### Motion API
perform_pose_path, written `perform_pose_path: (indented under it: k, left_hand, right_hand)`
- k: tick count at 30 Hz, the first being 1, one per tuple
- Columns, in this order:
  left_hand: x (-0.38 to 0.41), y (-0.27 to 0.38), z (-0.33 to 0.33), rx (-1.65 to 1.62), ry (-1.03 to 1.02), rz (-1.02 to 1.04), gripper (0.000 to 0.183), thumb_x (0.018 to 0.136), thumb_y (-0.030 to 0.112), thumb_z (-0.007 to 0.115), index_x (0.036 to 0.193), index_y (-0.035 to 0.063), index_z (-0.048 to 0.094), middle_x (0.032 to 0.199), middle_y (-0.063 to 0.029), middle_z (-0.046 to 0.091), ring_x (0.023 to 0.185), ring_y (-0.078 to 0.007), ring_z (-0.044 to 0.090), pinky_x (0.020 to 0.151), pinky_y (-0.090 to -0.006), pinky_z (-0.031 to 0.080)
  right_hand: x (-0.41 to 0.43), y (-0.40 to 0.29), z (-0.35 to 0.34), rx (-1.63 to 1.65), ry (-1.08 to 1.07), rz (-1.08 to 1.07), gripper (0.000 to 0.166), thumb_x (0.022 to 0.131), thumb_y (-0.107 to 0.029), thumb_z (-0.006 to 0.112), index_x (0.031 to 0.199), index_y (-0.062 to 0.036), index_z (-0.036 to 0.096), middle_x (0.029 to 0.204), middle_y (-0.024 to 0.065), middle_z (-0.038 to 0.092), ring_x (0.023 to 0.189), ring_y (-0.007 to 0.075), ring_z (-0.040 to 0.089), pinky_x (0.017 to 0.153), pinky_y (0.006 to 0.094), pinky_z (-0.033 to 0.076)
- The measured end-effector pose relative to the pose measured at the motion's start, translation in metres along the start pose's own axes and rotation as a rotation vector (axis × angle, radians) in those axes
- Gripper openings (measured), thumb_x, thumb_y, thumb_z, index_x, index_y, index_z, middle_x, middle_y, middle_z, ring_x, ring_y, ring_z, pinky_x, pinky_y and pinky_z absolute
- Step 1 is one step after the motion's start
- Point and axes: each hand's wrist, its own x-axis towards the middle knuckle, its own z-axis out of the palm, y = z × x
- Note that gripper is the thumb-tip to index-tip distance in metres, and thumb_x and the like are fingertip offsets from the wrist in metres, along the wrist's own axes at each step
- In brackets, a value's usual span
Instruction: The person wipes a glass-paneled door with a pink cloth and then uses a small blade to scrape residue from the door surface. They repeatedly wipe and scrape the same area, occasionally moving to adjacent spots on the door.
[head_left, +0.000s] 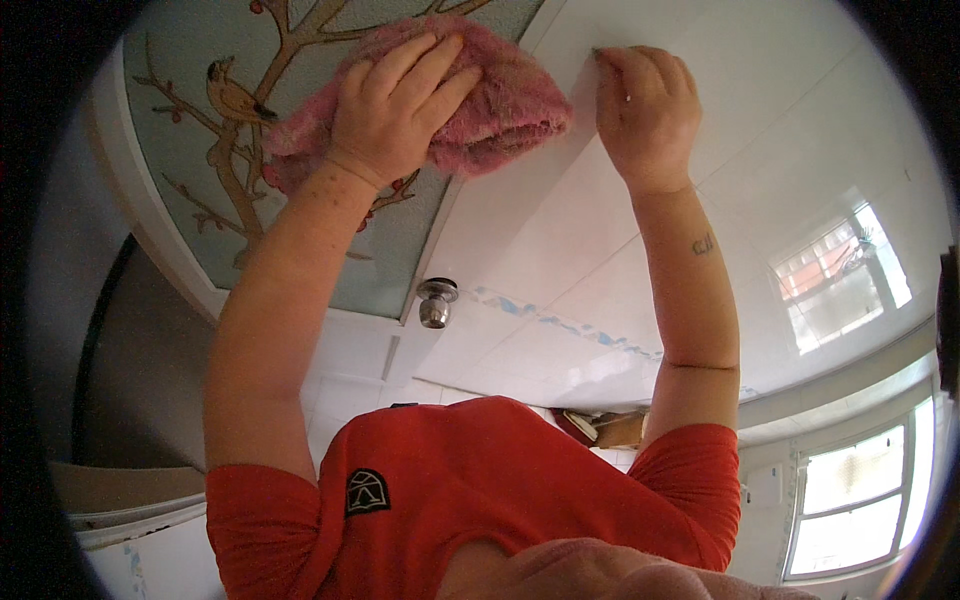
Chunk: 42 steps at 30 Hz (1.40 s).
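My left hand (401, 105) lies with spread fingers on a fuzzy pink cloth (495, 97) and holds it against a textured glass panel (292, 247) in a white door (495, 199). Painted branches and a bird (236, 96) decorate the glass, and the cloth covers part of the branches. To the right, my right hand (649, 112) is raised at the door's edge, its fingers curled. The fingertips are mostly hidden, so I cannot tell whether they grip the edge.
A round metal doorknob (436, 304) juts out below the glass. White glossy tiles (765, 127) with a blue patterned band (562, 324) cover the wall at right. A bright window (851, 499) is at lower right. Dark panels (150, 360) stand at left.
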Motion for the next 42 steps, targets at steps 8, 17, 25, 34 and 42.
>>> perform_pose_path:
  k: [8,17,25,34,42]
  left_hand:
    - [0.001,0.0,-0.002,0.031,0.004,0.014,0.036,0.088,0.023,0.062,0.123,0.0248,0.072,0.14,0.0015,0.061,0.128,-0.0211,0.054,0.095,-0.0393,0.044]
    - [0.0,0.002,0.0,0.04,0.043,0.005,0.034,0.089,0.022,0.059,0.121,0.0269,0.073,0.136,0.0036,0.063,0.124,-0.0175,0.056,0.087,-0.0355,0.044]
    - [0.005,0.005,-0.008,-0.038,-0.017,0.001,0.03,0.088,0.022,0.06,0.114,0.0103,0.072,0.137,-0.0127,0.061,0.127,-0.0327,0.052,0.097,-0.049,0.043]
    - [0.008,0.004,-0.015,0.008,-0.058,0.03,0.03,0.088,0.024,0.058,0.111,0.0133,0.073,0.132,-0.0113,0.064,0.124,-0.0302,0.054,0.093,-0.0476,0.042]
    - [-0.001,0.002,0.0,0.049,0.047,0.017,0.034,0.089,0.023,0.059,0.12,0.0267,0.073,0.138,0.0037,0.062,0.124,-0.017,0.055,0.087,-0.0356,0.044]
  right_hand:
    - [0.0,0.013,-0.005,0.039,-0.06,0.024,0.012,0.082,-0.003,0.072,0.092,-0.0086,0.072,0.09,0.0097,0.07,0.085,0.0327,0.066,0.075,0.042,0.054]
    - [0.003,-0.003,-0.003,0.116,-0.028,0.178,0.011,0.082,-0.004,0.071,0.092,-0.0079,0.073,0.088,0.0101,0.071,0.083,0.0327,0.067,0.074,0.041,0.054]
    - [0.009,0.008,-0.003,0.164,-0.012,0.232,0.006,0.083,-0.005,0.073,0.089,-0.0077,0.073,0.089,0.01,0.071,0.084,0.0307,0.068,0.074,0.039,0.056]
    - [0.007,0.008,0.002,0.085,-0.028,0.05,0.01,0.083,-0.006,0.072,0.092,-0.0092,0.074,0.089,0.0096,0.071,0.084,0.0322,0.068,0.074,0.0413,0.056]
    - [0.002,0.004,0.001,0.071,-0.07,0.042,0.01,0.082,-0.004,0.072,0.091,-0.009,0.073,0.089,0.0096,0.071,0.083,0.0315,0.067,0.074,0.0412,0.055]
